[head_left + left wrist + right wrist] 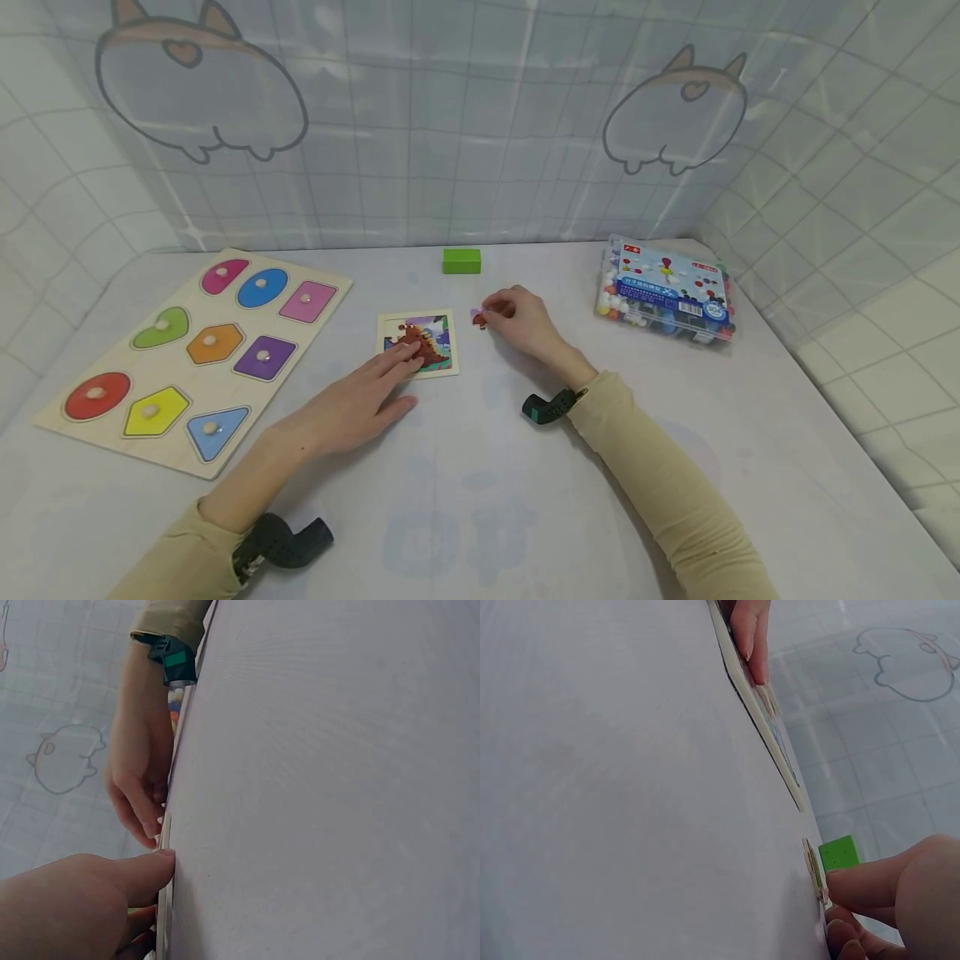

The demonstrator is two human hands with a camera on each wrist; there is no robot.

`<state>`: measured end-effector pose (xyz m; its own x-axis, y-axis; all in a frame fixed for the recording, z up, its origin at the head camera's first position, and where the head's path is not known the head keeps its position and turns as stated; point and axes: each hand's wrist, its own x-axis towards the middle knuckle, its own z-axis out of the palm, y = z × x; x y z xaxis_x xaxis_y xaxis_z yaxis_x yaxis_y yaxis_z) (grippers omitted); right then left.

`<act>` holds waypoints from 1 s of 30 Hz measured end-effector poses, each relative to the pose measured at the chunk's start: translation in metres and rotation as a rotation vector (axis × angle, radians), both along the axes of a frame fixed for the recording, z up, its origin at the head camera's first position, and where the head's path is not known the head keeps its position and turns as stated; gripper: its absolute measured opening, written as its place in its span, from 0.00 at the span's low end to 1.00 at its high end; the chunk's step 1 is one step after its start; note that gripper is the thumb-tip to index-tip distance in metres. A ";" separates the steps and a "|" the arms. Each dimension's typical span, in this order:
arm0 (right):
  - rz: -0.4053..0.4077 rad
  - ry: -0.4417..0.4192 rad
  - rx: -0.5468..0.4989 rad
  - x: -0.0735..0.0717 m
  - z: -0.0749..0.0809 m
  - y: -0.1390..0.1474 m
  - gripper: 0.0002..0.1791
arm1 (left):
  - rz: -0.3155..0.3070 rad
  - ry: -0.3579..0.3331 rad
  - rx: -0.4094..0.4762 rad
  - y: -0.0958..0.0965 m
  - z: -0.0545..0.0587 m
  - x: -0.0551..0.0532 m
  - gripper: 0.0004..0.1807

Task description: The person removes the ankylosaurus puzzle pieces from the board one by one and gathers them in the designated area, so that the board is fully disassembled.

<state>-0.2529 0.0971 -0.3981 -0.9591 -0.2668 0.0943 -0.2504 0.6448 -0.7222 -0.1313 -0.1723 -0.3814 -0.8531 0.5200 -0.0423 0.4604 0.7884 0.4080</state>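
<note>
A small square jigsaw puzzle (pixel 441 342) with a dinosaur picture and a pale wooden frame lies flat on the table. My left hand (pixel 348 410) rests on it, its fingers extended over the left part of the picture and covering some of it. Just right of the frame, my right hand (pixel 523 323) pinches a small brown and purple puzzle piece (pixel 477 318) between thumb and fingers. The right wrist view shows this thin piece (pixel 814 868) tilted on edge, close to the table surface, with the fingertips at its near end.
A green block (pixel 461 261) sits behind the puzzle. To the left lies a wooden knob-shape board (pixel 180 442) with colored shapes. A clear plastic box (pixel 663 292) of small colorful parts stands at the right rear. A tile-patterned curtain (pixel 450 125) hangs behind the table.
</note>
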 end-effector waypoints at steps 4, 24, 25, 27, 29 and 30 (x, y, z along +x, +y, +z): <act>-0.014 -0.007 -0.014 0.000 0.001 -0.001 0.12 | -0.002 0.005 0.003 0.000 0.000 -0.001 0.33; 0.114 0.103 -0.144 0.013 0.029 -0.025 0.11 | 0.006 -0.002 -0.005 -0.001 0.000 -0.003 0.34; 0.131 0.105 -0.139 0.012 0.029 -0.029 0.11 | 0.008 0.000 -0.006 -0.001 0.000 -0.003 0.34; 0.166 0.102 -0.118 0.011 0.028 -0.037 0.11 | 0.010 -0.001 -0.006 -0.001 0.000 -0.002 0.34; 0.198 0.093 -0.091 0.009 0.026 -0.046 0.12 | 0.005 0.004 -0.005 -0.001 0.000 -0.002 0.34; 0.215 0.086 -0.077 0.008 0.025 -0.050 0.12 | 0.004 0.008 -0.004 -0.001 0.000 -0.002 0.33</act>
<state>-0.2452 0.0470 -0.3734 -0.8689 -0.4526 0.2005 -0.4381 0.5144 -0.7372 -0.1330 -0.1734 -0.3812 -0.8552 0.5168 -0.0379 0.4606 0.7916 0.4014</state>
